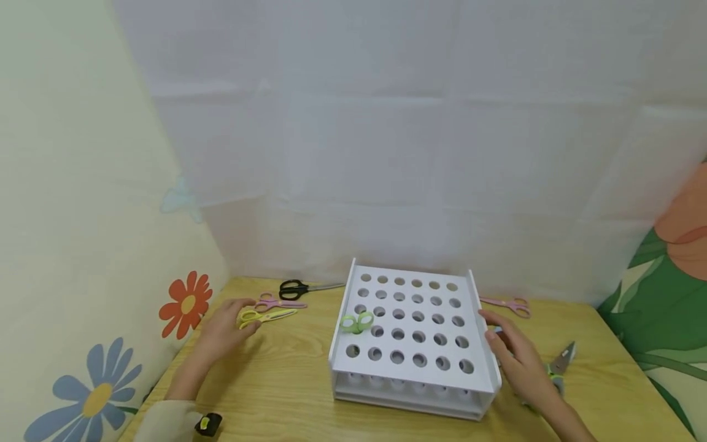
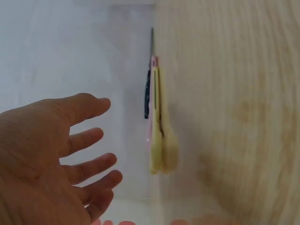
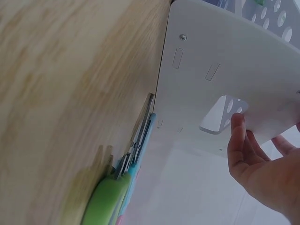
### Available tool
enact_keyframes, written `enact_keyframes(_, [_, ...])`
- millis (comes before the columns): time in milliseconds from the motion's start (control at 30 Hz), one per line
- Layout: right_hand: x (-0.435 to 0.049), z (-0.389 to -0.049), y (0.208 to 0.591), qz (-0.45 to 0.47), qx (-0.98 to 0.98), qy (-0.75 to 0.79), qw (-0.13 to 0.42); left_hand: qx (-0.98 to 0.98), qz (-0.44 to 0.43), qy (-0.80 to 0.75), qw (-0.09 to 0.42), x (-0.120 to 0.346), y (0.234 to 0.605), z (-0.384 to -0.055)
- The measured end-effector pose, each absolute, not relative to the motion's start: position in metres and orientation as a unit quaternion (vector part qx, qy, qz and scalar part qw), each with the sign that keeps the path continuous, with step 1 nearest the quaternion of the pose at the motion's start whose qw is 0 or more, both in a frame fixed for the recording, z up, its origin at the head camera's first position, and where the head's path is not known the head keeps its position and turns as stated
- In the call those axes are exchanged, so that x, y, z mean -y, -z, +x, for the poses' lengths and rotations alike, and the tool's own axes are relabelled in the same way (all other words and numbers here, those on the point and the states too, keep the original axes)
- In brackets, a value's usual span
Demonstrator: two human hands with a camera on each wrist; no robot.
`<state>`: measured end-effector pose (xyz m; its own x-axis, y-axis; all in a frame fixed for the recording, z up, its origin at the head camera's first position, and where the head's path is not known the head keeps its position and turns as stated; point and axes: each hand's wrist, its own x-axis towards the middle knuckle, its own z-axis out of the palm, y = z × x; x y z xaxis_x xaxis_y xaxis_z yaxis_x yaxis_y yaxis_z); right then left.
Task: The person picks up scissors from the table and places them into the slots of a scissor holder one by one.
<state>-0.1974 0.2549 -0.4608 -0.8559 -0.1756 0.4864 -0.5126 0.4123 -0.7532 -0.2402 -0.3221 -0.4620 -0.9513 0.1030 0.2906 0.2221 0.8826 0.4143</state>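
Observation:
A white rack (image 1: 409,319) with rows of round holes stands on the table, and light-green scissors (image 1: 356,323) sit in it, handles up, at its left side. My left hand (image 1: 223,328) is beside yellow scissors (image 1: 267,316) lying on the table. In the left wrist view its fingers are spread, apart from the yellow scissors (image 2: 157,126). My right hand (image 1: 516,359) touches the rack's right side panel. The right wrist view shows its fingertips near the panel's cut-out, with no scissors in the visible part of the hand.
Pink scissors (image 1: 278,303) and black scissors (image 1: 298,290) lie behind the yellow pair. Right of the rack are other pink scissors (image 1: 513,305), blue scissors (image 3: 145,140) mostly hidden in the head view, and green-handled shears (image 3: 108,199). A white sheet (image 1: 386,153) hangs behind the table.

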Motion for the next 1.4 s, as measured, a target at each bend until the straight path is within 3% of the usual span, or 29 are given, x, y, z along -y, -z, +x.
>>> enact_keyframes(267, [-0.257,-0.198,0.460,0.201,0.831,-0.491,0.170,0.976,-0.047,0.213,0.022,0.335,0.469,-0.254])
enact_keyframes(467, [-0.258,-0.196,0.460,0.205,0.831,-0.489,0.168,0.981,-0.010,0.194,-0.019,0.338,0.477,-0.259])
enact_keyframes(933, [-0.254,-0.199,0.463,0.200,0.833,-0.489,0.162,0.983,0.023,0.183,-0.015,0.337,0.476,-0.263])
enact_keyframes(1400, [-0.256,-0.200,0.462,0.196,0.838,-0.481,0.166,0.973,-0.006,0.229,-0.009,0.333,0.477,-0.267])
